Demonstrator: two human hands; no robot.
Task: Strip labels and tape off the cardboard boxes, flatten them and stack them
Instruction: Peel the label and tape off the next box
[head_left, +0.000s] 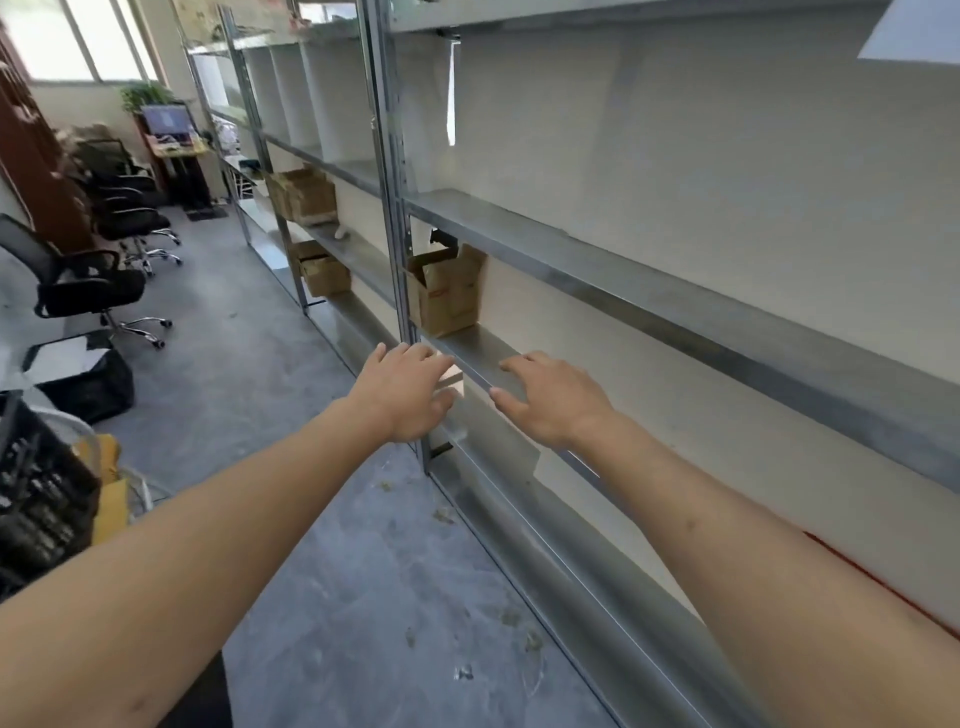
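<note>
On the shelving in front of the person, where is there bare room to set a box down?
The shelf under the hands lies bare to the right of the open cardboard box; the shelf above looks bare too. The next bay left is more crowded, with boxes on two levels.

Bare shelf (485, 345) between both hands and the open cardboard box (448, 291), upright post (402, 260) leftward.
</note>
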